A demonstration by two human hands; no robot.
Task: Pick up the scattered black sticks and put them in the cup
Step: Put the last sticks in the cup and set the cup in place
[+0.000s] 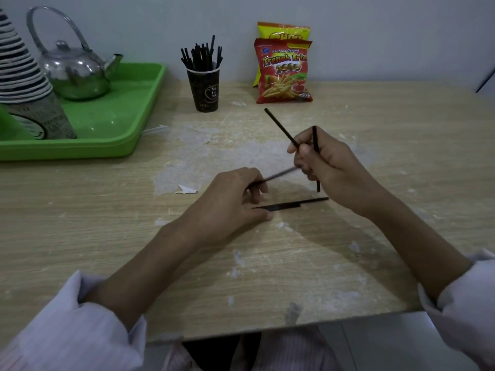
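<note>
"French Fries 2000", seemingly, on red snack bag (284,73)

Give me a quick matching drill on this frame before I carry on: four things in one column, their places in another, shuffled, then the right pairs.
Things:
1. kettle
2. cup
3. snack bags
4. right hand

Places or states:
A. leaning against the wall at the back of the table
B. gripping two black sticks above the table
C. standing on the green tray
D. upright on the table, full of black sticks

Pairs: 1-C, 2-D, 3-A, 4-B
</note>
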